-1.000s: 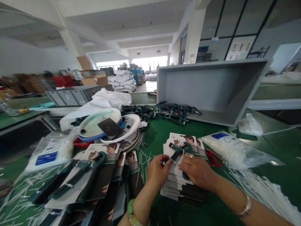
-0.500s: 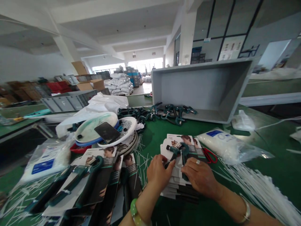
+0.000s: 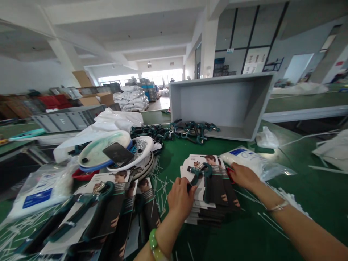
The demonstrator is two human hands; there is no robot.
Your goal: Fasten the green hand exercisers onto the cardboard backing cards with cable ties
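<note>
A stack of printed cards [image 3: 217,188] lies on the green table, with a dark green hand tool [image 3: 207,183] on top. My left hand [image 3: 181,197] is closed round one handle of that tool, at the stack's left side. To the right of the stack, my right hand [image 3: 243,175] has its fingers closed on the red-handled scissors [image 3: 230,175], which it partly covers. Carded tools [image 3: 95,214] lie in an overlapping group at the lower left. White cable ties [image 3: 289,197] are spread beyond my right forearm.
A grey bin [image 3: 214,103] lies on its side at the back, near a pile of loose tools [image 3: 190,131]. Round trays [image 3: 106,148] hold a phone [image 3: 118,154]. Plastic bags [image 3: 250,159] lie at the right and another [image 3: 40,192] at the left.
My right hand has let go of the tool and moved right to the red scissors. My left hand stays on the tool's left handle. The view has shifted slightly.
</note>
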